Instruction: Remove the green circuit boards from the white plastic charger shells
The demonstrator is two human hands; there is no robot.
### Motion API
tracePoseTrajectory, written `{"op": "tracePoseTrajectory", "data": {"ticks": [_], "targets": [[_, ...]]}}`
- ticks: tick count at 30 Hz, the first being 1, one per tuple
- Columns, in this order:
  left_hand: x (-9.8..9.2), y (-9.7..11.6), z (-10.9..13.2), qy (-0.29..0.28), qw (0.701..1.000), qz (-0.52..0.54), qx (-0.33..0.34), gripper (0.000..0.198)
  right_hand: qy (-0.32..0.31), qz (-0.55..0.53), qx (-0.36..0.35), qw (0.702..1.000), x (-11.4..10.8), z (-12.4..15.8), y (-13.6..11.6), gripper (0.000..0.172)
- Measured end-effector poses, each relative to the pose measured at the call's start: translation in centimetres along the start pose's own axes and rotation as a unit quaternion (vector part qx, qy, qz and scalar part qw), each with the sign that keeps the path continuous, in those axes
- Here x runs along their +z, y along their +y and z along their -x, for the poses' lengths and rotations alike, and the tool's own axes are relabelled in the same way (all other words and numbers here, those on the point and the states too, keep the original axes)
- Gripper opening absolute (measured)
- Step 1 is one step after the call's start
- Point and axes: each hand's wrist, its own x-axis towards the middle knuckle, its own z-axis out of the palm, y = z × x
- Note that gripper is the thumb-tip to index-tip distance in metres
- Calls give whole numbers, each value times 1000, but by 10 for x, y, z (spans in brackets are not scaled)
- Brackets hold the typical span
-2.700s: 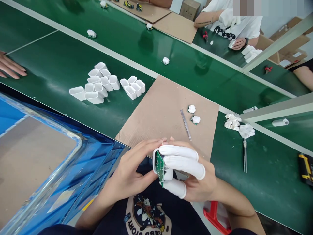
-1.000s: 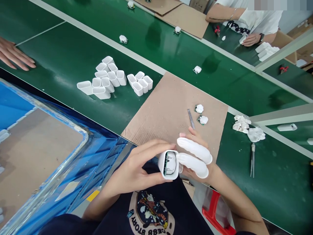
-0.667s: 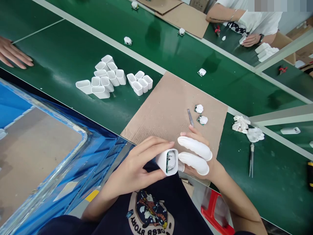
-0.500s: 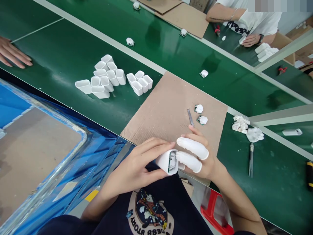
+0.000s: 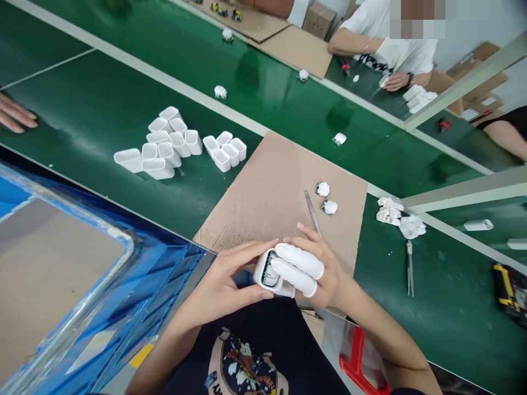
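Note:
A white plastic housing (image 5: 259, 271) with rounded corners is gripped in my left hand (image 5: 224, 277), thumb below and fingers above. Its open end faces right, and a green circuit board (image 5: 268, 269) shows inside. White finger cots cover several fingertips of my right hand (image 5: 325, 271). Two of these fingers press at the opening against the board, while the covered thumb lies along the housing's lower side. Beyond my hands, metal tweezers (image 5: 312, 211) lie on a cardboard sheet (image 5: 263, 192). Two small boards with white tops (image 5: 323, 189) rest beside them.
Several open white housings (image 5: 164, 151) stand on the green table at left. A belt (image 5: 280, 104) carries more boards. At right lie white finger cots (image 5: 389, 211), another pair of tweezers (image 5: 409, 269) and a yellow-black tool (image 5: 508, 291). A blue bin (image 5: 160, 269) stands left; a co-worker sits opposite.
My right hand has moved left, and its covered fingers now reach over the housing's opening. The housing has turned slightly in my left hand. The whole view has shifted a little.

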Motion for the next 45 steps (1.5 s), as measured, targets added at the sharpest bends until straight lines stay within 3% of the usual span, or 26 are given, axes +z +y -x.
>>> {"op": "tracePoseTrajectory", "data": {"ticks": [4, 6, 8, 10, 11, 14, 17, 20, 24, 31, 34, 37, 41, 45], "targets": [[9, -14, -9, 43, 991, 107, -61, 55, 10, 47, 38, 998, 9, 0, -1, 28], [10, -23, -19, 42, 990, 99, -89, 56, -25, 48, 65, 996, 9, 0, 6, 36], [2, -31, -30, 42, 993, 19, -108, 58, -89, 61, 157, 982, 3, 2, 26, 41], [-18, -39, -42, 91, 982, -136, -90, 53, -126, 107, 311, 936, -11, 9, 65, 41], [-32, -42, -47, 134, 963, -225, -64, 49, -120, 143, 385, 904, -21, 13, 90, 40], [-83, -54, -61, 259, 860, -439, 34, 46, -89, 232, 503, 828, -59, 32, 175, 35], [-130, -67, -71, 285, 778, -557, 56, 51, -105, 284, 595, 744, -98, 54, 241, 30], [-157, -81, -77, 273, 734, -620, 40, 52, -138, 304, 652, 681, -124, 74, 274, 29], [-158, -89, -87, 247, 724, -642, 43, 45, -158, 322, 680, 640, -130, 80, 300, 32], [-144, -79, -107, 204, 735, -645, 52, 35, -150, 293, 701, 633, -89, 43, 353, 34], [-144, -77, -110, 217, 741, -634, 32, 28, -126, 241, 697, 664, -75, 28, 354, 33], [-141, -73, -108, 215, 778, -590, 8, 25, -75, 151, 676, 717, -64, 17, 334, 31], [-126, -58, -99, 207, 842, -498, 5, 23, 9, -37, 622, 782, -43, 12, 268, 47], [-89, -41, -83, 163, 895, -413, 36, 14, 45, -228, 560, 795, -15, 11, 181, 65]]}}
